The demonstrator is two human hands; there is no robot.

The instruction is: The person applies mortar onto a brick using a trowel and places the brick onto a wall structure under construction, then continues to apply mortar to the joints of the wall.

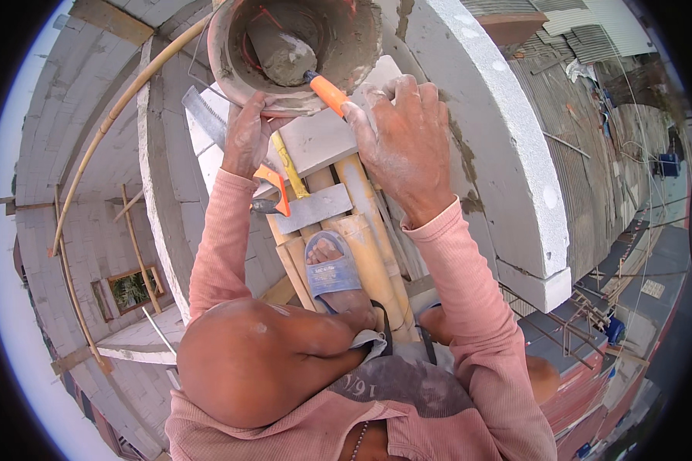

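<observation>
A round, mortar-smeared bucket (219, 54) stands at the top centre, with wet grey mortar inside. My left hand (246, 137) is closed on its near left rim. In my right hand (409, 146) is a trowel (288, 61), gripped by its orange handle. The trowel's blade lies inside the bucket, coated with mortar. Just below my left hand are a handsaw (204, 117) with an orange and black handle and a tool with a yellow handle (289, 165). Pale dust covers both hands.
A white block wall (507, 138) with mortar joints curves along my right. My sandalled foot (331, 265) rests on bamboo poles (377, 261), near a small grey block piece (313, 207). Another block wall (158, 169) stands left. Rooftops (569, 115) lie far below at right.
</observation>
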